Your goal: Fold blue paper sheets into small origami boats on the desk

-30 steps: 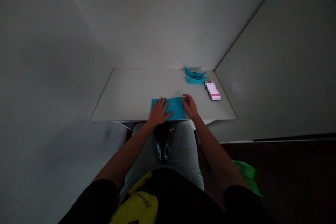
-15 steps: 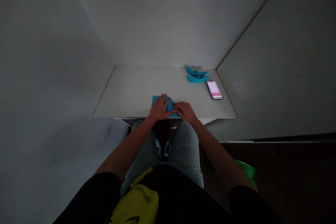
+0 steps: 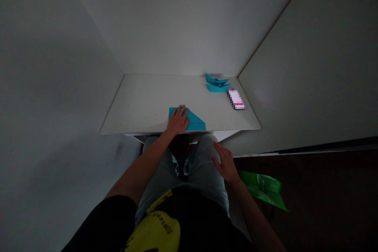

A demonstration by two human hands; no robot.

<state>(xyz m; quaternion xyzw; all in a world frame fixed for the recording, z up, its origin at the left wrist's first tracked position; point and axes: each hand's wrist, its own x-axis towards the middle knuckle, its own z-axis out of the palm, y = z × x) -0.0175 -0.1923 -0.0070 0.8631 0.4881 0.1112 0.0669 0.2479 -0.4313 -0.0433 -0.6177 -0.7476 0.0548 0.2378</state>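
Note:
A blue folded paper (image 3: 195,121) lies flat at the front edge of the white table, its right side slanting down to a narrow end. My left hand (image 3: 178,120) rests flat on its left part with the fingers spread, hiding some of the sheet. Off the table, my right hand (image 3: 225,162) hovers over my right thigh, thumb apart from the fingers and holding nothing.
Two blue paper boats (image 3: 218,87) stand at the back right of the white table (image 3: 141,104). Beside them lies a phone (image 3: 236,99) with a lit screen. Walls border the back and sides. Something green (image 3: 262,187) is low on my right.
My right hand has left the paper and moved back and down toward me, uncovering the paper's right end. My left hand stays on the paper. More of the green thing shows.

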